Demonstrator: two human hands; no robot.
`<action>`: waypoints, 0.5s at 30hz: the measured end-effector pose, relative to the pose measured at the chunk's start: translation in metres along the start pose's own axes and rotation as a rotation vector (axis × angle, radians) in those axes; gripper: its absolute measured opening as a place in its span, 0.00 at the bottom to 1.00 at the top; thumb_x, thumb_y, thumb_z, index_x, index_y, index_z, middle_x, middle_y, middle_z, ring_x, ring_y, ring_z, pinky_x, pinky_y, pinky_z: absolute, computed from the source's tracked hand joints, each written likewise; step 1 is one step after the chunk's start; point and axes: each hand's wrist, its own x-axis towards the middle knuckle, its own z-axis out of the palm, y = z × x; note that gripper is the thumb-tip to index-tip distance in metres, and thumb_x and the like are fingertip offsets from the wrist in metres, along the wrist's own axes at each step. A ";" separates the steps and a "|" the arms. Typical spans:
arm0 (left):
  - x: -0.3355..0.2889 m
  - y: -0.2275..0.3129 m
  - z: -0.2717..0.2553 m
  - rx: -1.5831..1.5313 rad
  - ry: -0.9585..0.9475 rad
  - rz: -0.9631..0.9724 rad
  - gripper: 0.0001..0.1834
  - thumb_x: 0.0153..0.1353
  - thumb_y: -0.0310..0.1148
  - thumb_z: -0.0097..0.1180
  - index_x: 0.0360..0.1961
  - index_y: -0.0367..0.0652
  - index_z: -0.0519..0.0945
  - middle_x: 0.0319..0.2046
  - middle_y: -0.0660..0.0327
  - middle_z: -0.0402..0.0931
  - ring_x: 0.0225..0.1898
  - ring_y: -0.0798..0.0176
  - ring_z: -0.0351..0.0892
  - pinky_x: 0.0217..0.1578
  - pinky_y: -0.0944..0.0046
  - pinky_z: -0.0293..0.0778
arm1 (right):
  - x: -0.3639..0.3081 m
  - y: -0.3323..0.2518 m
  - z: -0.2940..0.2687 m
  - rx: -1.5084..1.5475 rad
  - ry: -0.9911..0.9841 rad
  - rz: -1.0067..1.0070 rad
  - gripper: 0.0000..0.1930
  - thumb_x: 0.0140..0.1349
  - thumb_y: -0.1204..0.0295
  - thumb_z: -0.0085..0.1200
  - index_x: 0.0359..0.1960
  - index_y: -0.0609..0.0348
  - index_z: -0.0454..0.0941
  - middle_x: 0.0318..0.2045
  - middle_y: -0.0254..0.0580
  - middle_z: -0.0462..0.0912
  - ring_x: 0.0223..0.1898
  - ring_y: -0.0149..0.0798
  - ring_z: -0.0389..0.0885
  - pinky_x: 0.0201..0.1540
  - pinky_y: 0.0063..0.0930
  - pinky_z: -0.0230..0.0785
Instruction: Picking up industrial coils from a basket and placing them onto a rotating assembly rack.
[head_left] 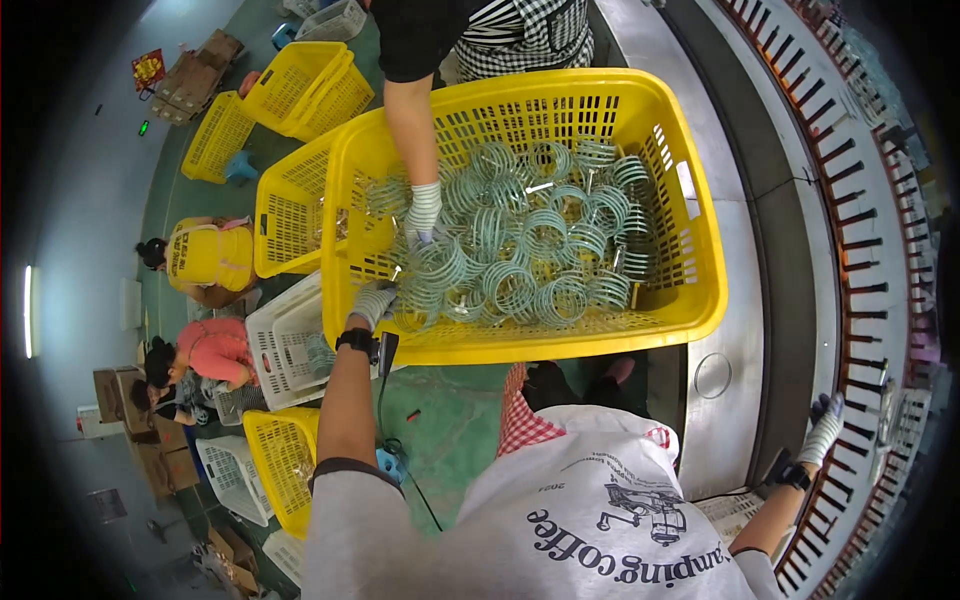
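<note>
A large yellow plastic basket [540, 345] stands in front of me, filled with pale green wire coils [500, 235], some with small white pieces among them. At its near left corner, my gloved left hand [375, 303] reaches over the rim against the edge of the coil heap. Its fingers are partly hidden, so I cannot see whether they grip a coil. Far to the right, my gloved right hand [824, 430] is held out beside a long rack [850, 300] lined with dark-tipped rods. Its fingers are stretched, and no held thing shows.
Opposite me, a co-worker's gloved hand [424, 215] is in the same coils. More yellow baskets [310, 85] and a white basket [285, 345] stand at the left. Two people bend over work there. A metal ledge [725, 400] runs along the right; a cable [410, 470] hangs from my left wrist.
</note>
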 end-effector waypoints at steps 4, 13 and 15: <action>0.053 0.010 0.020 0.703 -0.127 0.081 0.17 0.60 0.30 0.46 0.51 0.41 0.72 0.29 0.59 0.76 0.23 0.62 0.72 0.25 0.62 0.73 | -0.081 -0.023 0.049 -0.136 -0.134 -0.088 0.20 0.63 0.57 0.47 0.52 0.54 0.71 0.25 0.31 0.76 0.20 0.24 0.69 0.24 0.19 0.64; 0.097 0.014 0.073 1.369 -0.144 -0.236 0.19 0.63 0.39 0.43 0.54 0.50 0.70 0.51 0.62 0.72 0.39 0.54 0.77 0.32 0.54 0.76 | -0.179 -0.065 0.077 -0.201 -0.191 -0.099 0.19 0.64 0.60 0.46 0.52 0.55 0.71 0.23 0.28 0.74 0.20 0.22 0.69 0.24 0.16 0.64; 0.092 0.014 0.063 1.295 -0.084 -0.116 0.17 0.60 0.36 0.46 0.50 0.47 0.74 0.49 0.60 0.73 0.40 0.52 0.77 0.34 0.55 0.75 | -0.194 -0.078 0.091 -0.199 -0.211 -0.088 0.19 0.64 0.60 0.46 0.52 0.56 0.71 0.23 0.29 0.74 0.20 0.22 0.69 0.24 0.16 0.64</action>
